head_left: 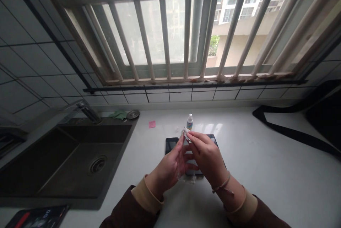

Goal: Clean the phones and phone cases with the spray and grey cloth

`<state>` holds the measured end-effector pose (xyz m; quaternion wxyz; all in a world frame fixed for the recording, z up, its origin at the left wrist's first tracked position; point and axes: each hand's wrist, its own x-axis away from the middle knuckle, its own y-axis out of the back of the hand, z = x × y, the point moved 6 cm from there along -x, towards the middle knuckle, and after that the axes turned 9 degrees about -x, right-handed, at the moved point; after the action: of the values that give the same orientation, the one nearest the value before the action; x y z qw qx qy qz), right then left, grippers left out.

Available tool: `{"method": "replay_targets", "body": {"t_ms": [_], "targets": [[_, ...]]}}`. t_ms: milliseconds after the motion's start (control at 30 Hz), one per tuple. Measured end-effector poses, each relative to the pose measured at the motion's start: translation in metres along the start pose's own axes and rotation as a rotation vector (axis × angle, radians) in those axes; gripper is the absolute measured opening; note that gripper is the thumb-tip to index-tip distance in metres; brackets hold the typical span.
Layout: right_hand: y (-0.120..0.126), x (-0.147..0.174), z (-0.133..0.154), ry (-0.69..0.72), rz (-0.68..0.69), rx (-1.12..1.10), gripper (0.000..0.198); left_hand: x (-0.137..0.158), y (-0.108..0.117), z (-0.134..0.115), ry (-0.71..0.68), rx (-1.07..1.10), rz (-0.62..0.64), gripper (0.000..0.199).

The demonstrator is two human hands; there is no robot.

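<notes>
Left hand and right hand grip seemingly clear plastic, partly hiding phone and bottle.

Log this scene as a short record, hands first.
Left hand: fingertips at a thin shiny item, grip partly hidden
Right hand: pinching the same item
Item identity: unclear
Behind hands: white-capped bottle, upright
Left of hands: pink note, dark phone partly covered
Far left: sink with faucet

Bottle behind right hand; sink left, strap right.
</notes>
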<state>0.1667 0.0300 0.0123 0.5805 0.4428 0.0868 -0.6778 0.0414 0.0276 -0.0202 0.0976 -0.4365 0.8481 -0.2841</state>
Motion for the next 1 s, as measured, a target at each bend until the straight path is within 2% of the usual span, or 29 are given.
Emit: {"method": "replay_targets", "body": {"t_ms": [133, 500, 767, 1000], "targets": [[-0.006, 0.001, 0.003, 0.027, -0.017, 0.039, 0.032, -0.001, -0.003, 0.003, 0.002, -0.037, 0.006, 0.055], [-0.007, 0.002, 0.013, 0.041, 0.021, -0.108, 0.032, -0.001, 0.003, 0.007, -0.003, -0.043, -0.002, 0.056], [-0.019, 0.005, 0.03, 0.116, 0.168, -0.178, 0.028, 0.0, 0.017, 0.001, -0.101, 0.156, -0.184, 0.061], [-0.026, 0.007, 0.049, 0.238, 0.274, -0.207, 0.027, 0.006, 0.022, -0.013, -0.02, 0.199, -0.304, 0.071]]}}
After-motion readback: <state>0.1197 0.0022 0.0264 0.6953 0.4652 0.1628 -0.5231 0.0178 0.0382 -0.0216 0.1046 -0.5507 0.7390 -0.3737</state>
